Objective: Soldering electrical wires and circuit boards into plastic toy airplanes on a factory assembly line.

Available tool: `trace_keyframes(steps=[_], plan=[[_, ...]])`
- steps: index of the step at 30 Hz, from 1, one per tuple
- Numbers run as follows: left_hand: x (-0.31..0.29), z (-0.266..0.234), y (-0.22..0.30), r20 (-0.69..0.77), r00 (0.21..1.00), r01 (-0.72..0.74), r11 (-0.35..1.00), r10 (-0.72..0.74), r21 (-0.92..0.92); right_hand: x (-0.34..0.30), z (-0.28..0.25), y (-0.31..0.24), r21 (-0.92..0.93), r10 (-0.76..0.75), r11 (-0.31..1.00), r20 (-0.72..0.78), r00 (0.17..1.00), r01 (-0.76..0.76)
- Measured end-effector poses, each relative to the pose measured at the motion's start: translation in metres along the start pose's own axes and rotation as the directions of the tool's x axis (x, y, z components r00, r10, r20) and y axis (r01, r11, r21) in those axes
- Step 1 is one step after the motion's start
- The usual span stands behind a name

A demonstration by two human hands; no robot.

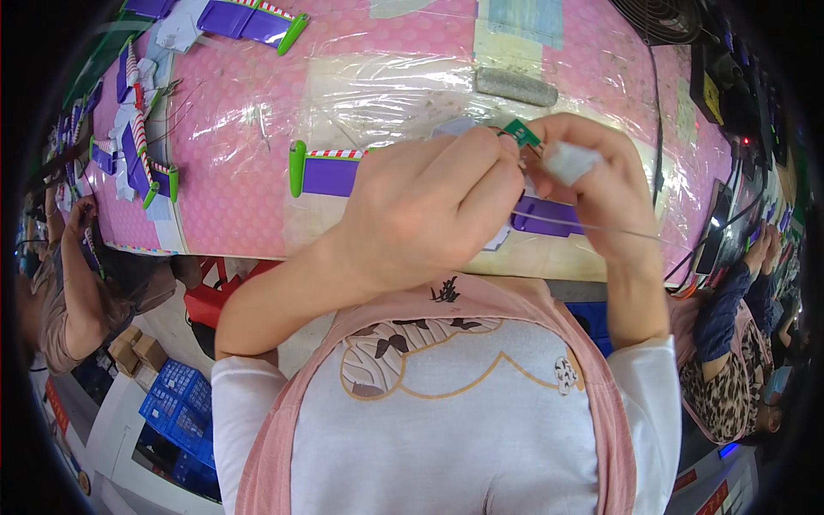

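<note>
A small green circuit board (520, 133) stands up between my two hands, above the work table. My right hand (614, 176) curls around from the right, its fingers closed on the board's side. A white patch (571, 163), blurred, covers a fingertip or the thumb of that hand. My left hand (433, 202) is pinched at the board's lower left edge, where short thin wires show; what its fingertips grip is hidden. A thin grey wire (592, 225) runs from below the left fingers toward the right. Beneath my hands lies a purple toy wing (330, 174) with green tip and red-white striped edge, partly covered.
More purple wings (249, 21) lie at the far left, with a heap of them (137, 146) at the left edge. A grey roll-like bar (515, 87) lies beyond my hands. A fan (659, 19) and a black cable (657, 112) are at right. People work on both sides.
</note>
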State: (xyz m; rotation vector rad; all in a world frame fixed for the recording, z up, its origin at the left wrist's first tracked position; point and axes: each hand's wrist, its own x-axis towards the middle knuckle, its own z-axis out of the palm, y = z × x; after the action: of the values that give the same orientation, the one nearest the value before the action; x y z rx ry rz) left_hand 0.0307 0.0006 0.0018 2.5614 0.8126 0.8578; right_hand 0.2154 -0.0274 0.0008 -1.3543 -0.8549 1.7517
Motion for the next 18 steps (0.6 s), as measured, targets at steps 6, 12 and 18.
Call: trace_keyframes(steps=[6, 12, 18], plan=[[0.014, 0.023, -0.021, 0.104, 0.995, -0.029, 0.980, 0.008, 0.195, 0.062, -0.012, -0.028, -0.736, 0.029, 0.674, 0.108, 0.994, 0.061], [0.029, 0.023, -0.009, 0.229, 0.941, 0.168, 0.933, -0.248, 0.319, 0.079, -0.021, -0.013, -0.962, -0.501, 0.037, 0.216, 0.838, 0.270], [0.032, -0.017, -0.035, 0.298, 0.881, 0.444, 0.859, -0.366, -0.255, 0.058, -0.065, -0.002, -0.390, -0.662, 0.750, -0.452, 0.598, 0.535]])
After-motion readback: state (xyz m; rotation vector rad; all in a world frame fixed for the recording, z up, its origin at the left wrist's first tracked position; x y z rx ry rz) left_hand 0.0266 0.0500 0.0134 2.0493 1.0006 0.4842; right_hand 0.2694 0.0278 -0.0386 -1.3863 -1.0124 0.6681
